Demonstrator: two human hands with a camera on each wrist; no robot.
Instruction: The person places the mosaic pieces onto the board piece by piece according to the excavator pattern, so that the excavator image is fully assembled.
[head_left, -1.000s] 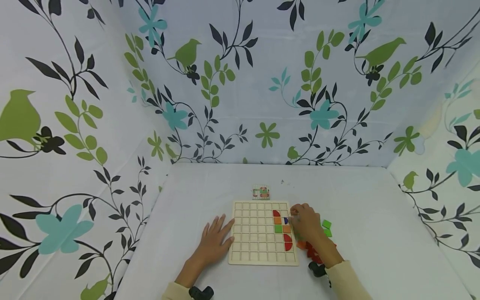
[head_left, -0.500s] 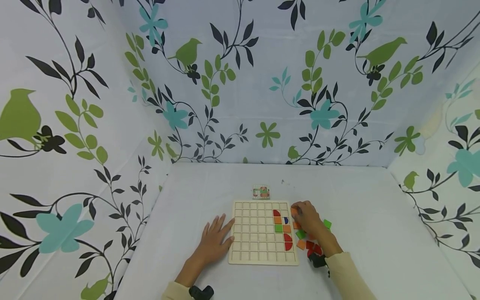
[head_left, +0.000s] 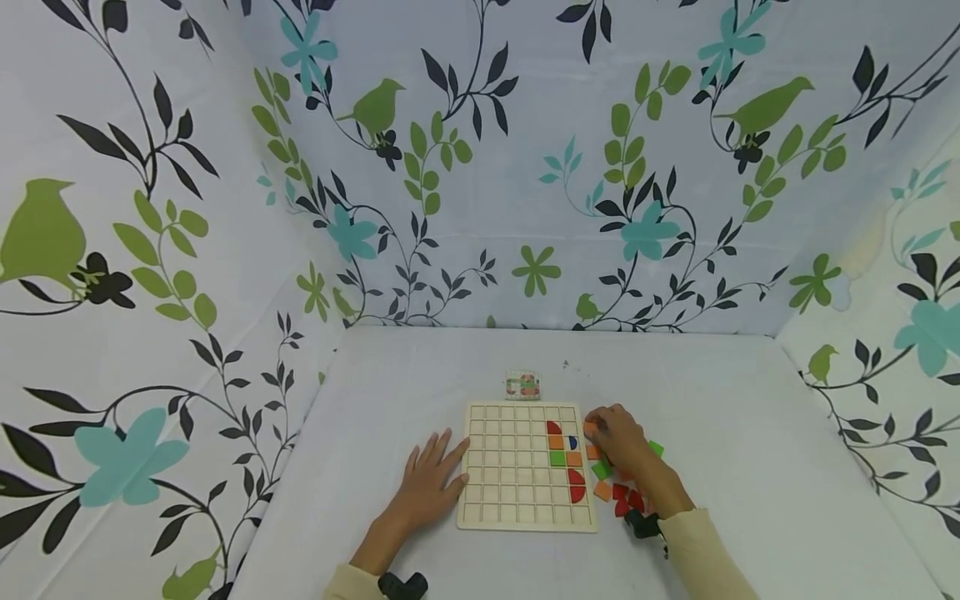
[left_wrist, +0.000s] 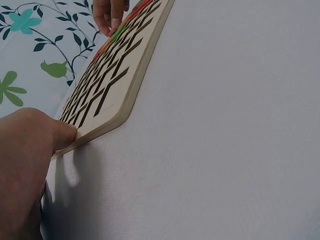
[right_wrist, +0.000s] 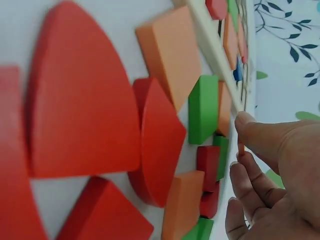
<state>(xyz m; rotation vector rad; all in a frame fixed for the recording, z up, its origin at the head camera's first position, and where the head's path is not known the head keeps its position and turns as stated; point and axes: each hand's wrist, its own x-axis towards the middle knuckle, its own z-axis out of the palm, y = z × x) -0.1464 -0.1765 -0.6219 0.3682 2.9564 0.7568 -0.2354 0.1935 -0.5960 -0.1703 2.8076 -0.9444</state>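
A wooden grid board [head_left: 502, 518] lies on the white table. Several coloured pieces sit in its right-hand cells: red quarter-rounds [head_left: 576, 486], orange squares [head_left: 573, 458], a green square [head_left: 557, 457] and a piece with blue [head_left: 572, 442]. My left hand [head_left: 431, 483] rests with spread fingers along the board's left edge; in the left wrist view its thumb [left_wrist: 64, 134] touches the board's corner. Just off the board's right edge, my right hand [head_left: 621, 440] pinches an orange piece [right_wrist: 241, 149] between thumb and fingertips, mostly hidden by them.
Loose red pieces [right_wrist: 82, 100], orange ones [right_wrist: 172, 52] and green ones [right_wrist: 202, 110] lie right of the board, partly under my right forearm. A small picture card [head_left: 522, 385] lies behind the board. Patterned cloth [head_left: 480, 167] encloses the table's back and sides.
My right hand has shifted slightly and now shows an orange piece between its fingers. More loose pieces beside the board have come into view. The left hand stays put.
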